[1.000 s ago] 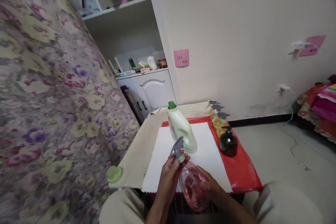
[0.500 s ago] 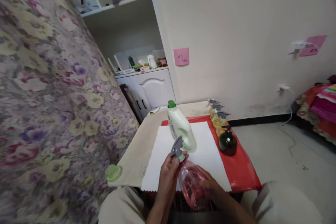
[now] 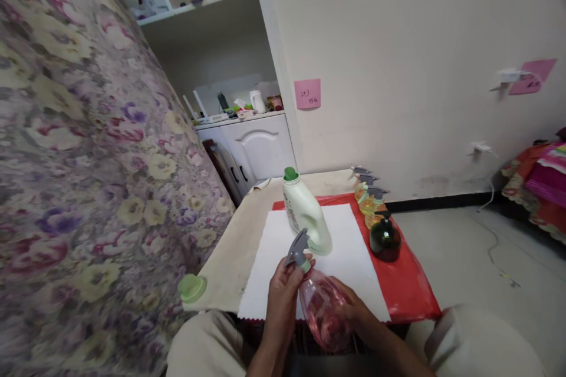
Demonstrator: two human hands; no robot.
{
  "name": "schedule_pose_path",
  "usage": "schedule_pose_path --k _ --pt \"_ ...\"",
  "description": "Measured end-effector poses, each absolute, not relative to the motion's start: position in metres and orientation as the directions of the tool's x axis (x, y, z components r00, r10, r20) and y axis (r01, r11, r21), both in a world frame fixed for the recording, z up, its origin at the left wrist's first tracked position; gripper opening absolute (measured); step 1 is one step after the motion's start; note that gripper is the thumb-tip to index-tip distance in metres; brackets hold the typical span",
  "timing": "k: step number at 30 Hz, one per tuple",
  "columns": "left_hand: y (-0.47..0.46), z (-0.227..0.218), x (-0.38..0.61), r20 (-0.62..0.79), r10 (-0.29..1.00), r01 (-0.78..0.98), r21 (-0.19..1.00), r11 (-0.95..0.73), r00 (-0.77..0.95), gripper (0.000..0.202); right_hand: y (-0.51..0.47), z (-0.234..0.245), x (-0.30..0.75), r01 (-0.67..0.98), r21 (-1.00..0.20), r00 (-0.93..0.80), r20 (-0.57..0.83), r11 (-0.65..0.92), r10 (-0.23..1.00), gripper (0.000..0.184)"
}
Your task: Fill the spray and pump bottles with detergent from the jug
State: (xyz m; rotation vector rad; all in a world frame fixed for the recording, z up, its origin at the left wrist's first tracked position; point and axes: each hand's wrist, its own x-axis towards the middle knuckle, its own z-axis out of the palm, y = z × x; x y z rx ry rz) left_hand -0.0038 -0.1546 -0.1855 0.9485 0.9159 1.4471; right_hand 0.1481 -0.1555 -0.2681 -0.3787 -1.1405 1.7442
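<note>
A clear pink spray bottle with a grey trigger head and pale green collar is tilted over the near edge of the table. My left hand is closed around its neck and collar, just below the trigger. Lower down, my right hand grips the side of the bottle's body. Right behind the trigger stands a pale green detergent jug, its cap off and its green spout showing. The jug's light green cap lies at the table's left front corner.
Several yellow spray bottles line the right side on red plastic sheeting, with a dark green pump bottle nearest me. White padding covers the table's middle. A floral curtain hangs at left; a white cabinet stands behind.
The view has shifted very slightly. Both hands keep their hold on the pink spray bottle, with almost no movement.
</note>
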Motion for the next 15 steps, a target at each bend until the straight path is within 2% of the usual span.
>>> schedule_pose_path --k 3,9,15 --pt "-0.154 -0.187 -0.005 0.038 0.994 -0.353 0.933 -0.071 -0.099 0.037 -0.157 -0.262 0.149 -0.542 -0.837 -0.472 0.231 -0.074 0.851 0.066" --pt "-0.16 -0.177 -0.003 0.051 0.998 -0.369 0.928 -0.058 -0.028 0.038 -0.157 -0.264 0.15 -0.539 -0.839 -0.466 0.225 -0.073 0.856 0.067" --pt "-0.155 -0.182 -0.004 0.026 0.996 -0.338 0.94 -0.055 -0.09 0.037 -0.163 -0.254 0.153 -0.527 -0.847 -0.473 0.221 -0.073 0.853 0.062"
